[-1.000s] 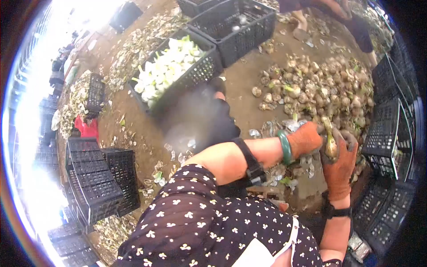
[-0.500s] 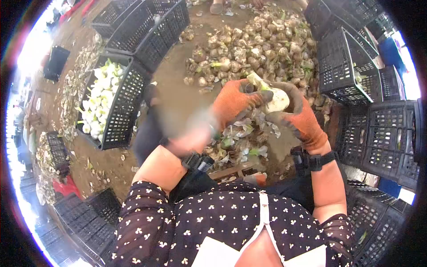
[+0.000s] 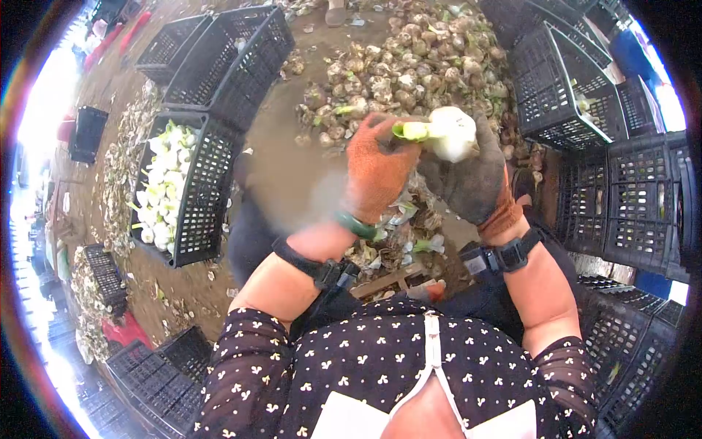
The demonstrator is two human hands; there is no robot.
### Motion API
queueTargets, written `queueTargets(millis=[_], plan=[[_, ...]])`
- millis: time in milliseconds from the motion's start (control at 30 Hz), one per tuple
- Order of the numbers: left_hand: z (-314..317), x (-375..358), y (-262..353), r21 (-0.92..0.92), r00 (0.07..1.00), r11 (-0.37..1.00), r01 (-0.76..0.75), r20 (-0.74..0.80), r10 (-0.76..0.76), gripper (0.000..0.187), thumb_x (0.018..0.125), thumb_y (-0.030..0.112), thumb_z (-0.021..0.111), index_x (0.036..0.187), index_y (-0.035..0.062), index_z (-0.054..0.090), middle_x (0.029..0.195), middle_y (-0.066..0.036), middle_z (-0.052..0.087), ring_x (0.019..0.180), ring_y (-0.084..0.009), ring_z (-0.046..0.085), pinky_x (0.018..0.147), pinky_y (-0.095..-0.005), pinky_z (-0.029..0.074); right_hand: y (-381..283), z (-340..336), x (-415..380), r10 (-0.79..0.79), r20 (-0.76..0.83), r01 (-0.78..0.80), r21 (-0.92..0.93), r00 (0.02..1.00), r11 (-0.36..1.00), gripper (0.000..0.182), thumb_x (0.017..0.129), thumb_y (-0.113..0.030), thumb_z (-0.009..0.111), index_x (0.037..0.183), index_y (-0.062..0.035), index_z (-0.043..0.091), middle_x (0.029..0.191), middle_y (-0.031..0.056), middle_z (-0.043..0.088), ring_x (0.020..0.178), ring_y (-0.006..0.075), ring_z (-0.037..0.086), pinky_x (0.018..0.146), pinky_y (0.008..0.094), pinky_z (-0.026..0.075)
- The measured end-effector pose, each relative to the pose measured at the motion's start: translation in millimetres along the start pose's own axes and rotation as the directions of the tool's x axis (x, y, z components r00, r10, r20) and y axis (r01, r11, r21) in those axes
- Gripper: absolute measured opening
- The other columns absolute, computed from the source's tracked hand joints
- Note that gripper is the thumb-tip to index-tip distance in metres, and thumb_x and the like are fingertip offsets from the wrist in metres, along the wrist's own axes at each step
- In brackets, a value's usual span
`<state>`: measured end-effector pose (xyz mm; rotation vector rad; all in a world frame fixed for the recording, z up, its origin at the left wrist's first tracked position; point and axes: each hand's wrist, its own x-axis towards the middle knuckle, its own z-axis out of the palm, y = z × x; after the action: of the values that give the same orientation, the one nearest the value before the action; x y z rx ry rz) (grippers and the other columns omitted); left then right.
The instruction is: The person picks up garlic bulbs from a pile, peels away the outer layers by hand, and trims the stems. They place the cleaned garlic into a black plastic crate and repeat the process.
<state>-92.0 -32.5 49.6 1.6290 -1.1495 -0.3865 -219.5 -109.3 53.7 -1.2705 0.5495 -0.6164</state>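
Observation:
A white, cleaned garlic bulb (image 3: 453, 134) with a short green stem is held up between my gloved hands. My left hand (image 3: 380, 161), in an orange glove, is closed around the stem end. My right hand (image 3: 472, 175), its glove dark and soiled on the palm side, cups the bulb from below and the right; some of its fingers are hidden behind the bulb. Just beyond lies a heap of brown, unpeeled garlic bulbs (image 3: 409, 73) on the ground. Loose skins and trimmings (image 3: 402, 238) lie beneath my hands.
A black crate (image 3: 201, 190) of white garlic bulbs stands at the left, beside other black crates (image 3: 245, 69). More crates (image 3: 563, 88) are stacked along the right. Scattered skins (image 3: 121, 175) cover ground at the far left. A wooden piece (image 3: 391, 282) lies near my lap.
The bulb has turned, its stem now pointing left, and it looks whiter. My right hand has rotated so its dark side shows. The whole view has shifted slightly.

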Motion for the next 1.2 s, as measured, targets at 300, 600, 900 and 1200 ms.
queueTargets(millis=[300,600,900,1200], plan=[[12,-4,7,-0.234,0.98,0.952,0.198,0.083,-0.184,0.015,0.071,0.002,0.058,0.084,0.0043,0.065,0.082,-0.009,0.064,0.072,-0.0183,0.061,0.063,-0.028,0.047,29,-30,8,0.018,-0.147,-0.029,-0.076,0.989,0.997,0.035,0.092,-0.031,0.043,0.107,-0.0015,0.054,0.097,0.01,0.061,0.082,0.02,0.061,0.073,0.0306,0.05],[-57,13,-29,0.048,0.984,0.991,0.123,0.127,-0.128,0.038,0.077,0.021,0.058,0.109,-0.0001,0.054,0.091,-0.017,0.063,0.079,-0.0241,0.062,0.068,-0.0327,0.049,14,-42,-1,0.458,0.147,-0.428,0.673,0.877,0.603,0.052,0.088,-0.047,0.045,0.109,0.0002,0.049,0.101,0.0177,0.058,0.084,0.0314,0.062,0.071,0.0501,0.053],[-11,3,10,0.237,0.933,0.969,0.072,0.327,-0.149,0.037,0.079,0.024,0.061,0.11,0.004,0.059,0.106,-0.016,0.061,0.096,-0.0264,0.06,0.083,-0.0328,0.045,2,-14,-14,0.299,0.046,-0.291,0.41,0.953,0.864,0.044,0.089,-0.021,0.052,0.128,-0.0084,0.037,0.11,0.0077,0.053,0.099,0.016,0.055,0.08,0.028,0.05],[-3,-12,6,0.267,0.993,0.957,-0.112,0.074,0.095,0.028,0.078,0.018,0.06,0.104,0.0068,0.061,0.095,-0.014,0.063,0.085,-0.0289,0.062,0.074,-0.0355,0.049,-24,1,-20,0.26,-0.017,-0.241,0.324,0.965,0.915,0.047,0.086,-0.02,0.055,0.128,-0.0074,0.039,0.108,0.0063,0.054,0.097,0.0133,0.054,0.08,0.0272,0.048]])
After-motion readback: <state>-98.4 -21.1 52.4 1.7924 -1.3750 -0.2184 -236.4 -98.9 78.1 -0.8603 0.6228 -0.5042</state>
